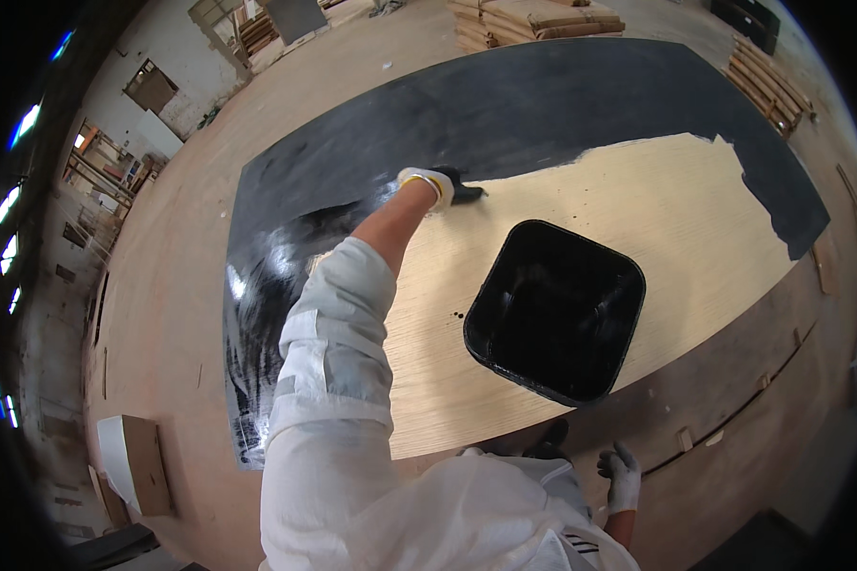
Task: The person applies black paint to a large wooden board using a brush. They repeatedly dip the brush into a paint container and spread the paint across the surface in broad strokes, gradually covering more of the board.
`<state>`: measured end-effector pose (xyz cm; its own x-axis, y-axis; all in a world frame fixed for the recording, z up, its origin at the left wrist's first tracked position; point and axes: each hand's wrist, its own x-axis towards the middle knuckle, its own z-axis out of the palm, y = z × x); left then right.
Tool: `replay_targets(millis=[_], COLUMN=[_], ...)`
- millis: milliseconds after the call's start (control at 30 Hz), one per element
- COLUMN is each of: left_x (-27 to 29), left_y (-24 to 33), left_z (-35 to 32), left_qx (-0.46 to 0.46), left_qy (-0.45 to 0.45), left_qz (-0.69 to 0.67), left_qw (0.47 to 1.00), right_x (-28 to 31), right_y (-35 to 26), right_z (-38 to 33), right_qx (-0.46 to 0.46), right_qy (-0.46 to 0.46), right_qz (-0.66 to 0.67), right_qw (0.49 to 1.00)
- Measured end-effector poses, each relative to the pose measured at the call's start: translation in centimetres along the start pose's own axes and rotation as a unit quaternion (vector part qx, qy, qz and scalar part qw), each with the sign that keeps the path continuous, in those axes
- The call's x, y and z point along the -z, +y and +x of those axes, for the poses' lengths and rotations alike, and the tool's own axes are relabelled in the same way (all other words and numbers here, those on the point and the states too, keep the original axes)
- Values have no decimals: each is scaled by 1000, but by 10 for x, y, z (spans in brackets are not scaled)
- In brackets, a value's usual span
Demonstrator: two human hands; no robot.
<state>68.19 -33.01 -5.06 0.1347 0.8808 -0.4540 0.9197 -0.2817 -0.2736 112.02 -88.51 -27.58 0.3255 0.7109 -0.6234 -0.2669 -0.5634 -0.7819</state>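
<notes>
White sleeve (338,381) comes closest, stretching from the near side to my left hand (445,187); its blackened glove sits where black paint (505,105) meets pale wood, and whether the fingers grip anything I cannot tell. My right hand (622,478) hangs off the near edge, fingers loosely open, nothing visible in it. Between them the big board (695,209) spreads out, bare on the near right, shiny black at left. On it stands a black bucket (545,259), close to the near edge: a bump from my body could tip it. Leaning left, my sleeve could smear the wet-looking patch.
</notes>
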Motion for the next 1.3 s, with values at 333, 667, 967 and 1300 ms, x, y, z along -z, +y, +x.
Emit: replay_targets(millis=[333,667,967,1300], left_x=[-56,-119,-101,-97], left_y=[17,-70,-74,-84], left_z=[-84,-104,-73,-77], left_qx=[41,175,148,149], left_qy=[5,-18,-18,-24], left_qz=[51,-4,0,-18], left_qw=[998,984,989,988], right_x=[15,33,-29,-64], right_y=[8,-53,-197,-198], right_z=[14,65,155,183], right_qx=[9,176,343,272], right_qy=[28,94,326,387], right_qz=[6,-179,-476,-559], right_qw=[1000,963,741,681])
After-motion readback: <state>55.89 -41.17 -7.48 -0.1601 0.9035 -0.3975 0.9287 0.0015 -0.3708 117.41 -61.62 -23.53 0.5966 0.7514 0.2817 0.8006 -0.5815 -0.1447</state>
